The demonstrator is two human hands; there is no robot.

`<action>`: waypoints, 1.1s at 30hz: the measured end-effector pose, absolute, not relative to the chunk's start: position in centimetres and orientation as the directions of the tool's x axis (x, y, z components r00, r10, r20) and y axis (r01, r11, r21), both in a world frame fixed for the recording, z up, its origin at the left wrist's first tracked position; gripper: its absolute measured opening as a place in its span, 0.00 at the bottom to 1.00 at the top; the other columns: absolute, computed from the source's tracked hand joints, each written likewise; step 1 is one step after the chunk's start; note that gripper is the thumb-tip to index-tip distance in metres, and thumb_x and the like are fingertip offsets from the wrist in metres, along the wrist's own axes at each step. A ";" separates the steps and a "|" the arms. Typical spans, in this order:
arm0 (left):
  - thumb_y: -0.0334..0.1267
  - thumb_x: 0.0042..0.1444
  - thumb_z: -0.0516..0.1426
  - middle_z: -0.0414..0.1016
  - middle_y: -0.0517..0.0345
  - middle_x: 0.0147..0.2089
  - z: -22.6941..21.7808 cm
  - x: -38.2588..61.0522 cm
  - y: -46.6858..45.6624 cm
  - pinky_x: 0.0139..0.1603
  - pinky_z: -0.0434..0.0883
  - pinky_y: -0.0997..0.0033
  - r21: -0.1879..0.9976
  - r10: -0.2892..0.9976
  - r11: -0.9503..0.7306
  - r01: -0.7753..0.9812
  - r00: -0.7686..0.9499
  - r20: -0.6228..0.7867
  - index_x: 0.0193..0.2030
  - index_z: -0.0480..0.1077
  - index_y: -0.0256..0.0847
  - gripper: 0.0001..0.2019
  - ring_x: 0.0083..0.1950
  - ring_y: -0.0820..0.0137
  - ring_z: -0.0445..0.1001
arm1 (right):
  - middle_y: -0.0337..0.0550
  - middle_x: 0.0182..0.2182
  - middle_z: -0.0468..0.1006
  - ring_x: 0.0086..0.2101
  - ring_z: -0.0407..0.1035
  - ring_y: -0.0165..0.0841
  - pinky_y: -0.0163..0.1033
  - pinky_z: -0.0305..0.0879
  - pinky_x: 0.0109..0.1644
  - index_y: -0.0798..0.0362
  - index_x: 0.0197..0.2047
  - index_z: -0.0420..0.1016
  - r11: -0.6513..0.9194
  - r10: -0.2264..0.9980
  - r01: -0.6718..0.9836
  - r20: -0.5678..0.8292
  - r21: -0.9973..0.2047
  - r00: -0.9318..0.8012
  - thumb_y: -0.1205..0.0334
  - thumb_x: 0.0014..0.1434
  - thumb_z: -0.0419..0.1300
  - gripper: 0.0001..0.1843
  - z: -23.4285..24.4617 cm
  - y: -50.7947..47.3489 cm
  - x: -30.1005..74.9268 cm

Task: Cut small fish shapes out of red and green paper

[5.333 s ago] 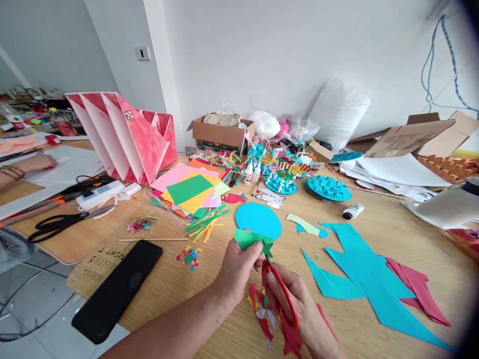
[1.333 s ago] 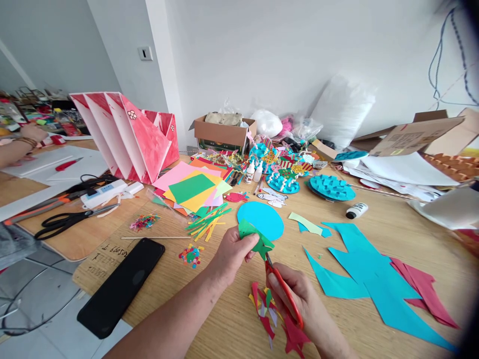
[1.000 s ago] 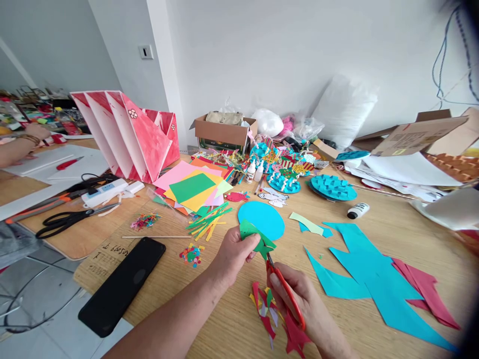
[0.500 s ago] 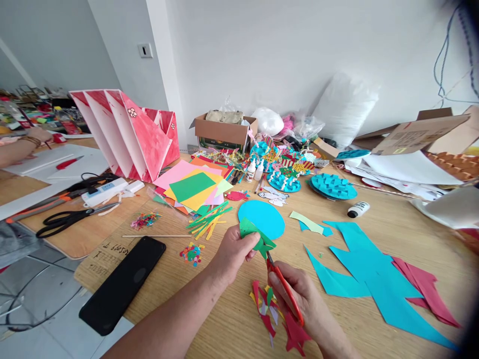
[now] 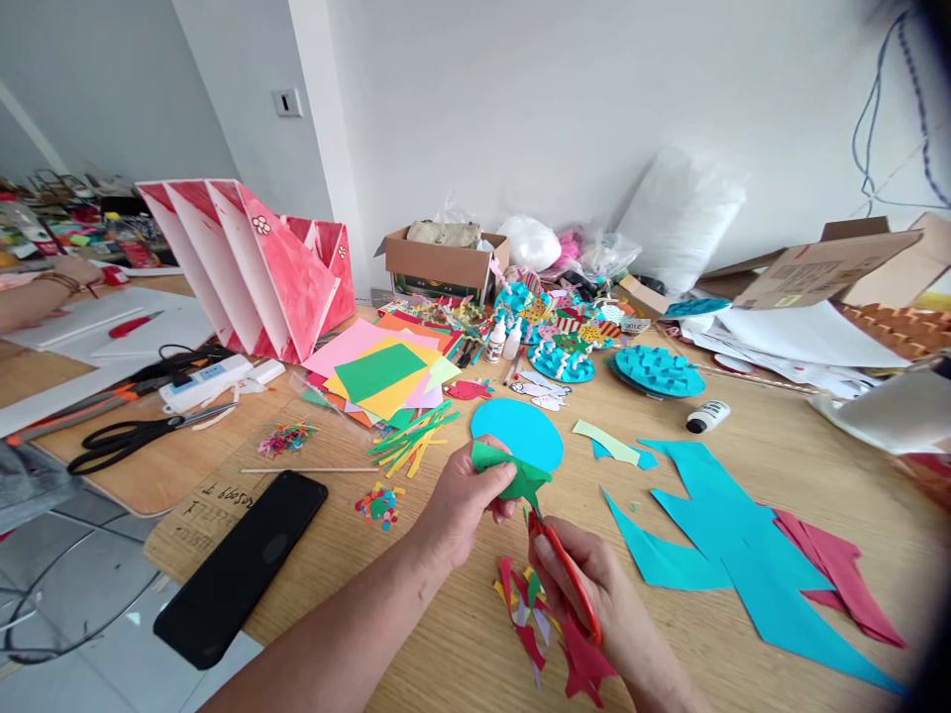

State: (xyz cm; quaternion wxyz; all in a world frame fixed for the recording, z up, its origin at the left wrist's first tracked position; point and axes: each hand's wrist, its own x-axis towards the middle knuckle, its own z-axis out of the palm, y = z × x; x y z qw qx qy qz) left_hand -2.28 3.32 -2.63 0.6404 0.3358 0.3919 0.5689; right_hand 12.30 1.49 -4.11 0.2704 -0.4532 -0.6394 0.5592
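Observation:
Between the thumb and fingers of my left hand [image 5: 465,500] is a piece of green paper [image 5: 529,479] with a pointed, notched right end. My right hand [image 5: 590,569] grips red-handled scissors [image 5: 572,579], whose blades meet the paper's lower right edge. Behind the green paper lies a blue paper circle [image 5: 520,428], partly covered by it. Below my hands is a pile of red, yellow, green and lilac paper scraps [image 5: 531,619]. To the right lie large blue paper offcuts [image 5: 750,545] with dark red paper [image 5: 847,574] partly under them.
A black phone [image 5: 242,569] lies at the table's left edge, near black scissors [image 5: 130,436]. Coloured sheets [image 5: 382,371], paper strips [image 5: 416,441], a glue bottle [image 5: 707,416] and blue discs [image 5: 658,371] lie farther back. Another person's arm [image 5: 37,292] shows at far left.
My left hand has turned the green paper slightly, so its notched end shows more clearly. The scissors have shifted a little along its lower edge.

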 end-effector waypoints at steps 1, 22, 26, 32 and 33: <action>0.38 0.45 0.58 0.66 0.65 0.21 -2.6 -2.2 3.3 0.19 0.55 0.79 0.872 0.992 0.124 -0.474 0.045 -0.116 0.28 0.60 0.39 0.09 0.18 0.79 0.61 | 0.32 0.14 0.60 0.16 0.53 0.25 0.31 0.48 0.18 0.52 0.20 0.57 -0.043 0.883 0.264 -0.160 -0.964 -0.442 0.41 0.55 0.49 0.24 -4.1 1.5 12.3; 0.36 0.43 0.57 0.59 0.68 0.18 -2.6 -1.0 2.8 0.22 0.53 0.77 0.887 0.987 0.067 -0.457 -0.100 -0.126 0.24 0.59 0.39 0.08 0.21 0.79 0.55 | 0.31 0.13 0.59 0.16 0.52 0.25 0.33 0.50 0.21 0.52 0.21 0.59 -0.079 0.861 0.121 -0.129 -0.990 -0.491 0.42 0.57 0.49 0.24 -4.5 1.2 11.7; 0.38 0.43 0.58 0.58 0.68 0.18 -2.8 -0.8 2.8 0.22 0.54 0.77 0.884 0.990 0.052 -0.465 -0.091 -0.106 0.24 0.59 0.40 0.10 0.20 0.79 0.55 | 0.32 0.14 0.59 0.17 0.53 0.25 0.32 0.50 0.21 0.53 0.21 0.59 -0.094 0.862 0.128 -0.145 -0.987 -0.485 0.42 0.57 0.49 0.24 -4.6 1.2 11.6; 0.38 0.45 0.58 0.59 0.68 0.18 -2.8 -0.6 2.5 0.23 0.54 0.77 0.864 0.990 0.058 -0.500 -0.079 -0.113 0.25 0.59 0.40 0.10 0.20 0.79 0.56 | 0.31 0.14 0.59 0.17 0.52 0.25 0.33 0.49 0.21 0.53 0.24 0.61 -0.099 0.886 0.112 -0.139 -0.989 -0.442 0.41 0.56 0.49 0.23 -4.9 1.1 11.5; 0.38 0.45 0.58 0.60 0.68 0.19 -2.8 -0.5 2.5 0.23 0.54 0.78 0.862 0.991 0.056 -0.504 -0.078 -0.110 0.25 0.59 0.39 0.10 0.20 0.79 0.56 | 0.31 0.14 0.58 0.17 0.52 0.25 0.33 0.49 0.21 0.53 0.23 0.60 -0.100 0.889 0.108 -0.138 -0.989 -0.437 0.41 0.56 0.49 0.24 -5.0 1.1 11.5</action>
